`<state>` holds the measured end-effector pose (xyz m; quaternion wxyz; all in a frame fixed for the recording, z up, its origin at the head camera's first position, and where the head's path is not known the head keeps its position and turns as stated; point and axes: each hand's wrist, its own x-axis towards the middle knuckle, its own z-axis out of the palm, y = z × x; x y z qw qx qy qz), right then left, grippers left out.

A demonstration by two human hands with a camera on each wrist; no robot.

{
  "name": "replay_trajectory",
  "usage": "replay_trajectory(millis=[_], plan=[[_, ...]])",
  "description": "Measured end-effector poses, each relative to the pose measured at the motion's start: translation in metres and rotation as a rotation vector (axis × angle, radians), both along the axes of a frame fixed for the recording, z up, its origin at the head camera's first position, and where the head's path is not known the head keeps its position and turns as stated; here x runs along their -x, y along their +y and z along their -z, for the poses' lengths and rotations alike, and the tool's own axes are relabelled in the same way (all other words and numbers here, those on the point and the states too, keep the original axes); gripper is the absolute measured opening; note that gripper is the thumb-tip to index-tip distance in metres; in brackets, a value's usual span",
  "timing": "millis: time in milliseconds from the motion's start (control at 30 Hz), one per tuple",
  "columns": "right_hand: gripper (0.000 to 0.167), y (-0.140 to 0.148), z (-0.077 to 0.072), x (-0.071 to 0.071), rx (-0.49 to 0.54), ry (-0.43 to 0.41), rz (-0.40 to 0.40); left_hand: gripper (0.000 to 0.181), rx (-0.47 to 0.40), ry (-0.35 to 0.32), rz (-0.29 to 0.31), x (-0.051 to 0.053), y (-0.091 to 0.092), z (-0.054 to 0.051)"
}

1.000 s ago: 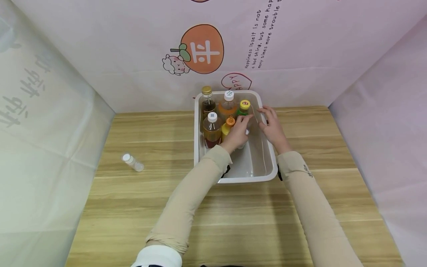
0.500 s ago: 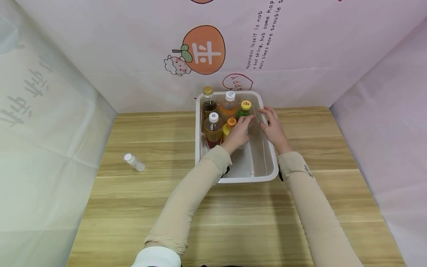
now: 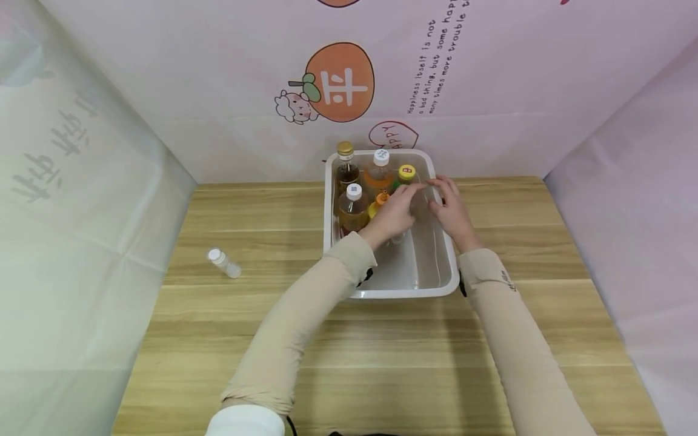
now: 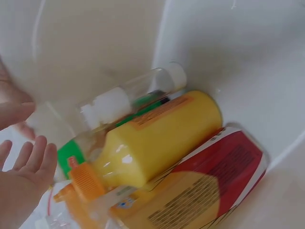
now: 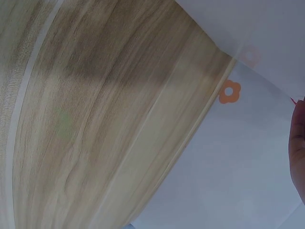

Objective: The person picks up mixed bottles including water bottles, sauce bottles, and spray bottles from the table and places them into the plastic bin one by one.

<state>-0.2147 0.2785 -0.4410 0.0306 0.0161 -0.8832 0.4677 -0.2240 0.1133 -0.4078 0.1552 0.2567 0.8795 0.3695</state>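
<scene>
My left hand (image 3: 392, 218) is over the white plastic bin (image 3: 454, 272), its fingers extended and no object in its grasp. Beneath it are a yellow squeeze bottle (image 4: 157, 138) with an orange nozzle cap and a small clear bottle (image 4: 147, 88) with a white cap. A bottle with a red and yellow label (image 4: 219, 186) stands alongside the yellow one. My right hand (image 3: 452, 212) is at the bin's right rim, thumb and fingers spread and holding no object. Only part of that hand (image 5: 298, 148) shows in the right wrist view.
Also in the bin stand a gold-capped dark bottle (image 3: 347, 174), a white-capped orange bottle (image 3: 378, 177) and a yellow-capped green bottle (image 3: 406, 174). A small clear vial (image 3: 224, 263) lies on the wooden table (image 3: 262, 230) at left. Printed cloth walls surround the table.
My left hand has shifted slightly right and toward the right hand, over the small clear bottle. My right hand stays at the rim. The head view has drifted a little.
</scene>
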Motion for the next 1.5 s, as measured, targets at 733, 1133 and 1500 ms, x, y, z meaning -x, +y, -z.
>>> replay_trajectory(millis=[733,1133,1500], plan=[[0.048,0.002,0.003,0.003,-0.002,0.024,0.004,0.049,-0.058,-0.042,0.168,-0.012,-0.038,-0.05],[0.049,-0.001,0.004,0.003,0.007,0.027,0.022,0.045,-0.104,-0.049,0.073,-0.013,-0.091,-0.066],[0.048,0.0,0.004,0.002,0.016,0.028,0.021,0.05,-0.146,-0.055,-0.048,-0.007,-0.152,-0.068]])
